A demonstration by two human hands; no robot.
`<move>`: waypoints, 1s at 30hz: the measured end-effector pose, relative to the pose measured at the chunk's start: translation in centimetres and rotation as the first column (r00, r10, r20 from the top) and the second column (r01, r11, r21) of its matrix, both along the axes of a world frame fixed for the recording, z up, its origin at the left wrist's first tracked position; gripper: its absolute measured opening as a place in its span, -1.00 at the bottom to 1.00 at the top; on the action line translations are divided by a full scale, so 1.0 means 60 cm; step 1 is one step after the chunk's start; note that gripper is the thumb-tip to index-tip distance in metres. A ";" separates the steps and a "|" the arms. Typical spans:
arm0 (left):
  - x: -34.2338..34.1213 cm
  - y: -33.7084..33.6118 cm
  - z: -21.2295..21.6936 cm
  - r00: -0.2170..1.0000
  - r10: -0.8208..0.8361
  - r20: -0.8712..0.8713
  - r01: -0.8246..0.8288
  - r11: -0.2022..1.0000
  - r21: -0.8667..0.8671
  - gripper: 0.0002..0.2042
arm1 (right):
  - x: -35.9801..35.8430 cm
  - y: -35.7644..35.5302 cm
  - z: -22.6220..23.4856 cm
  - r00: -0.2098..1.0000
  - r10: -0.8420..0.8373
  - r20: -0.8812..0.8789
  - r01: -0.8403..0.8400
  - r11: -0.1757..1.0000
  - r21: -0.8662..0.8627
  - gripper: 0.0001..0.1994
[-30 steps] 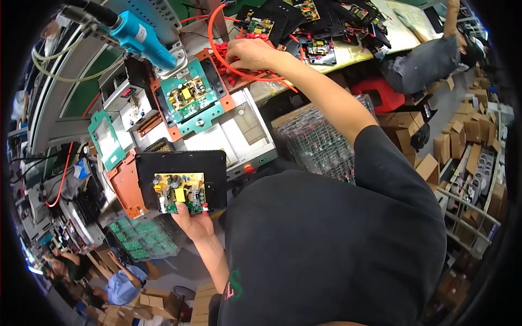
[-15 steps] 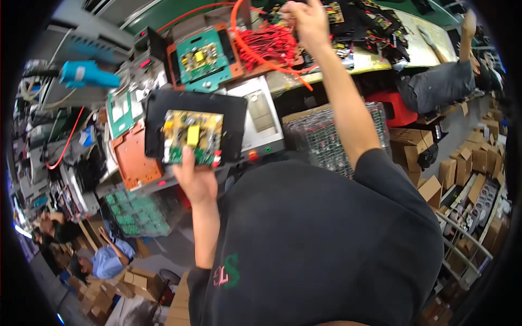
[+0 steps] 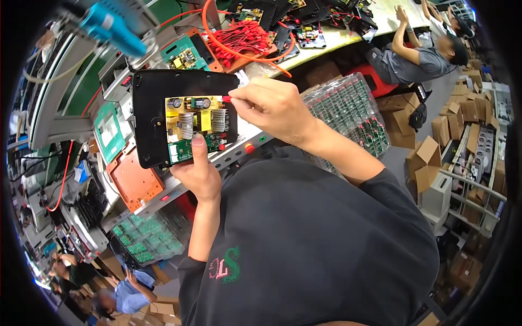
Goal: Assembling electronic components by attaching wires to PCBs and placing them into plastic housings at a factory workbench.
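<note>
Since a half-second ago, the right hand (image 3: 272,106) has come back from the red wires (image 3: 242,39) at the far bench and now pinches a small red connector (image 3: 227,99) at the right edge of the board (image 3: 197,127). The left hand (image 3: 198,171) grips the black tray (image 3: 157,117) from below, thumb pressed on the board. The step looks like plugging in; next calls for lining the connector up and pushing it home. Yellow-and-green board, coils and silver heatsinks, sits in the tray, raised near the chest.

Bright, even light; warped fisheye edges.
</note>
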State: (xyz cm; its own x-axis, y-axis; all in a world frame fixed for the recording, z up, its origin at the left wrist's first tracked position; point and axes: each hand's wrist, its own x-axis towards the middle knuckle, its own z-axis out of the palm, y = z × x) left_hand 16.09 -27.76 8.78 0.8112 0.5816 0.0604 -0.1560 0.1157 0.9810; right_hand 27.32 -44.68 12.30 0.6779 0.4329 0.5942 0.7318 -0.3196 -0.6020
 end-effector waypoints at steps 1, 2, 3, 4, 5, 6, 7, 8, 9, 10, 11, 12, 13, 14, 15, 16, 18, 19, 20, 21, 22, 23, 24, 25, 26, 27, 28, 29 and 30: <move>-0.002 0.001 -0.004 1.000 -0.004 -0.011 0.004 1.000 0.030 -0.57 | -0.005 0.001 -0.001 1.000 -0.013 0.017 0.013 1.000 -0.008 -0.88; -0.001 -0.001 -0.008 1.000 0.015 0.019 -0.015 1.000 0.015 -0.53 | -0.009 0.003 -0.004 0.999 -0.024 0.034 0.025 1.000 -0.015 -0.89; -0.002 0.000 -0.010 1.000 0.006 0.019 -0.006 1.000 0.014 -0.52 | -0.012 0.003 -0.004 0.998 -0.037 0.049 0.038 0.999 -0.021 -0.89; -0.004 0.001 -0.011 1.000 -0.002 0.019 0.002 1.000 0.013 -0.51 | -0.014 0.002 -0.004 0.999 -0.038 0.037 0.038 0.999 -0.015 -0.89; -0.004 0.002 -0.010 1.000 -0.009 0.018 0.008 1.000 0.012 -0.50 | -0.014 0.002 -0.003 0.999 -0.037 0.024 0.038 0.999 -0.008 -0.89; -0.005 0.004 -0.010 0.999 -0.031 0.035 0.031 0.999 0.016 -0.50 | -0.014 -0.001 -0.002 0.999 -0.039 0.013 0.039 0.999 -0.005 -0.89; -0.004 0.007 -0.009 0.997 -0.053 0.051 0.052 0.998 0.020 -0.50 | -0.012 -0.005 -0.004 0.999 -0.025 -0.036 0.025 1.000 0.012 -0.89; -0.003 0.007 -0.009 0.995 -0.074 0.067 0.072 0.997 0.025 -0.49 | -0.009 -0.009 -0.008 0.996 -0.009 -0.084 0.011 1.000 0.029 -0.89; -0.001 0.006 -0.007 0.995 -0.072 0.067 0.070 0.997 0.034 -0.55 | -0.007 -0.012 -0.013 0.991 0.011 -0.131 -0.004 0.999 0.050 -0.90; 0.003 0.002 -0.004 0.995 -0.070 0.067 0.067 0.997 0.044 -0.60 | -0.011 -0.011 -0.018 0.989 0.001 -0.149 0.013 0.996 0.092 -0.90; 0.005 -0.002 -0.001 0.996 -0.066 0.067 0.063 0.997 0.054 -0.64 | -0.015 -0.013 -0.016 0.991 -0.022 -0.133 0.034 0.996 0.088 -0.90; 0.006 -0.007 0.003 0.996 -0.067 0.064 0.064 0.997 0.054 -0.63 | -0.017 -0.016 -0.015 0.992 -0.043 -0.117 0.054 0.995 0.087 -0.90; 0.009 -0.014 0.006 0.995 -0.055 0.088 0.050 0.997 0.055 -0.62 | -0.019 -0.017 -0.014 0.993 -0.064 -0.101 0.073 0.994 0.087 -0.90; 0.013 -0.021 0.008 0.993 -0.042 0.112 0.035 0.998 0.057 -0.62 | -0.018 -0.018 -0.014 0.995 -0.082 -0.050 0.085 0.994 0.070 -0.89; 0.015 -0.024 0.009 0.991 -0.031 0.133 0.023 0.998 0.058 -0.62 | -0.018 -0.019 -0.014 0.995 -0.079 -0.061 0.083 0.994 0.074 -0.89; 0.013 -0.021 0.005 0.992 -0.059 0.114 0.051 0.996 0.073 -0.62 | -0.018 -0.019 -0.013 0.995 -0.076 -0.071 0.082 0.994 0.078 -0.89; 0.015 -0.023 0.012 0.991 -0.070 0.118 0.059 0.994 0.091 -0.61 | -0.016 -0.021 -0.011 0.993 -0.076 -0.085 0.084 0.992 0.091 -0.88; 0.016 -0.025 0.015 0.990 -0.076 0.119 0.064 0.993 0.100 -0.61 | -0.015 -0.022 -0.008 0.993 -0.079 -0.089 0.088 0.991 0.101 -0.88; 0.017 -0.027 0.015 0.990 -0.074 0.120 0.063 0.994 0.094 -0.61 | -0.014 -0.023 -0.007 0.992 -0.081 -0.093 0.092 0.990 0.111 -0.88; 0.019 -0.030 0.016 0.990 -0.074 0.124 0.063 0.994 0.088 -0.61 | -0.013 -0.024 -0.009 0.993 -0.086 -0.078 0.094 0.990 0.108 -0.88; 0.022 -0.032 0.017 0.989 -0.074 0.128 0.064 0.995 0.082 -0.60 | -0.013 -0.024 -0.011 0.994 -0.090 -0.064 0.096 0.990 0.106 -0.88; 0.024 -0.034 0.016 0.989 -0.075 0.124 0.064 0.994 0.089 -0.60 | -0.011 -0.024 -0.013 0.994 -0.094 -0.050 0.099 0.990 0.103 -0.88; 0.024 -0.036 0.012 0.990 -0.076 0.118 0.065 0.993 0.097 -0.60 | -0.010 -0.024 -0.014 0.995 -0.090 -0.042 0.094 0.992 0.087 -0.88; 0.024 -0.037 0.011 0.991 -0.078 0.112 0.066 0.992 0.104 -0.60 | -0.008 -0.025 -0.014 0.996 -0.087 -0.033 0.089 0.994 0.070 -0.89; 0.025 -0.036 0.011 0.990 -0.072 0.118 0.060 0.993 0.103 -0.61 | -0.007 -0.026 -0.015 0.996 -0.084 -0.025 0.085 0.995 0.054 -0.89; 0.026 -0.036 0.012 0.991 -0.067 0.120 0.054 0.993 0.108 -0.61 | -0.007 -0.027 -0.013 0.995 -0.097 -0.025 0.098 0.993 0.061 -0.90; 0.028 -0.036 0.014 0.991 -0.062 0.122 0.048 0.992 0.113 -0.61 | -0.007 -0.029 -0.010 0.994 -0.110 -0.025 0.112 0.991 0.068 -0.90; 0.029 -0.036 0.015 0.991 -0.057 0.124 0.042 0.992 0.119 -0.62 | -0.007 -0.030 -0.009 0.992 -0.124 -0.024 0.126 0.989 0.075 -0.90; 0.030 -0.036 0.016 0.993 -0.064 0.101 0.053 0.993 0.108 -0.62 | -0.005 -0.031 -0.009 0.993 -0.116 -0.013 0.117 0.991 0.070 -0.89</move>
State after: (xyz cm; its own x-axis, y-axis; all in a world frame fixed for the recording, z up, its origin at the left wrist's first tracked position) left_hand 17.89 -29.91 9.77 0.8297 0.5195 0.2043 -0.2539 0.0254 0.9669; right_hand 27.01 -46.54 11.74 0.7267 0.3078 0.6141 0.6865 -0.3586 -0.6326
